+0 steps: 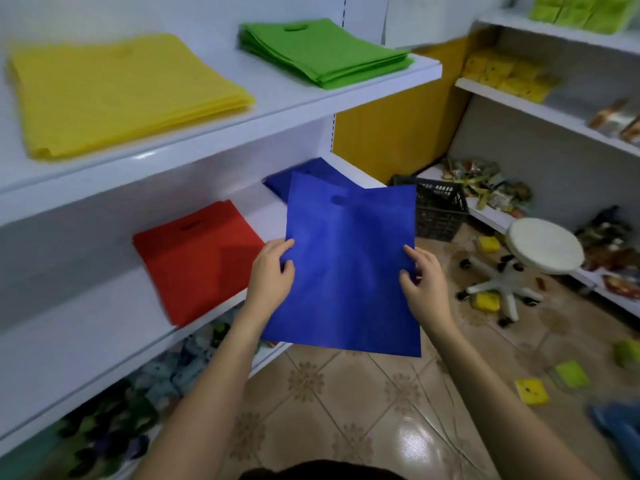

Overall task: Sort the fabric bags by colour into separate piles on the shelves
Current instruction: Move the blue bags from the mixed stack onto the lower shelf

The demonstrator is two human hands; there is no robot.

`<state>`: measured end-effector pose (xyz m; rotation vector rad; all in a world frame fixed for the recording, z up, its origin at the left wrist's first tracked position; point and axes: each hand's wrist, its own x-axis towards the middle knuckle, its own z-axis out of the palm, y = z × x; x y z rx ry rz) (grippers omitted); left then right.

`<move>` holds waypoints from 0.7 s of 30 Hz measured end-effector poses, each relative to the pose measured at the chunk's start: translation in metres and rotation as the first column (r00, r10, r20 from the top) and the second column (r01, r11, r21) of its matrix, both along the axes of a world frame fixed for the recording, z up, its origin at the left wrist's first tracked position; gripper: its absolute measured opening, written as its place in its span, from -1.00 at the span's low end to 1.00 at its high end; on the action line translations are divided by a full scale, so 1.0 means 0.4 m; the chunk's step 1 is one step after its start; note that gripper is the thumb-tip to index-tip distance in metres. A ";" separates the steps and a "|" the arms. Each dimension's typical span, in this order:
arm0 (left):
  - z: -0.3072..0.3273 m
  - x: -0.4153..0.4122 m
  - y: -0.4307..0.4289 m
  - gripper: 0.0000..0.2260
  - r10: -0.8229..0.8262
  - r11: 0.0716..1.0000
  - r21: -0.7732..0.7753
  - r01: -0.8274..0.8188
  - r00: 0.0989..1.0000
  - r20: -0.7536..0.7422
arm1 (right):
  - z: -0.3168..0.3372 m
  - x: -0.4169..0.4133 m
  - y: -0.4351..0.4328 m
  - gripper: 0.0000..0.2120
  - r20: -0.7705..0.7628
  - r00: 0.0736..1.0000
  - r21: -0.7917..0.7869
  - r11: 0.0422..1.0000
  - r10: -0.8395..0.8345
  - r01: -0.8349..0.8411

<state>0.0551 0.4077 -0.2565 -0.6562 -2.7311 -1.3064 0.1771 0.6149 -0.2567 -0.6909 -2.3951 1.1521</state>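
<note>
A flat blue fabric bag (349, 271) with a cut-out handle hangs in front of me, above the floor beside the shelves. My left hand (272, 273) pinches its left edge and my right hand (422, 282) pinches its right edge. Behind its upper part, a blue pile (294, 178) lies at the right end of the middle shelf (114, 327). A red pile (197, 258) lies to the left on the same shelf. On the upper shelf (284, 95) sit a yellow pile (114, 95) and a green pile (322, 51).
A black plastic crate (440, 209) stands on the tiled floor behind the bag. A white wheeled stool (540, 251) is to the right, with small yellow and green packets scattered on the floor. Shelves on the right wall hold packaged goods. The lowest left shelf holds dark packets.
</note>
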 end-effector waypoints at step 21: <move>-0.265 -0.330 0.280 -0.59 0.200 0.979 -0.119 -0.168 0.917 0.345 | -0.203 -0.429 0.343 -0.67 0.276 0.950 0.011 0.987 0.149 -0.159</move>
